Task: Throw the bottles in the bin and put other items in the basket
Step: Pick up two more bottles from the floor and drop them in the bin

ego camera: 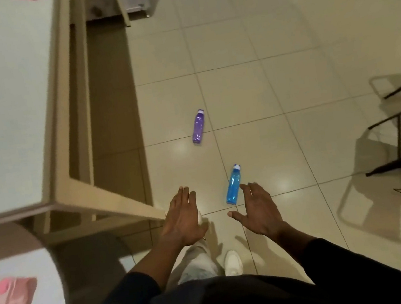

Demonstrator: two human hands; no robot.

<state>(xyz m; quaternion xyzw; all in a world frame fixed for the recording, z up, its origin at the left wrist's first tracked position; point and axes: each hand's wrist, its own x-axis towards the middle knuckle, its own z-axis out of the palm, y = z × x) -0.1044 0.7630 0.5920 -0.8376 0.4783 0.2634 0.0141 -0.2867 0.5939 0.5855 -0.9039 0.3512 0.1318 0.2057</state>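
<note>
Your left hand (181, 219) and right hand (259, 210) are hovering spread, gripping nothing | blue bottle (233, 185) is lying loose on floor (281, 37) | risk: nudging it is sending it rolling

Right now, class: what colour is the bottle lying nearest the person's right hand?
Blue, with a white cap: the blue bottle beside the right hand, seen in the head view.

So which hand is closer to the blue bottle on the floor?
The right hand. It is open just beside the blue bottle, its fingertips almost at the bottle's lower end. The left hand, open too, is farther off on the bottle's other side.
</note>
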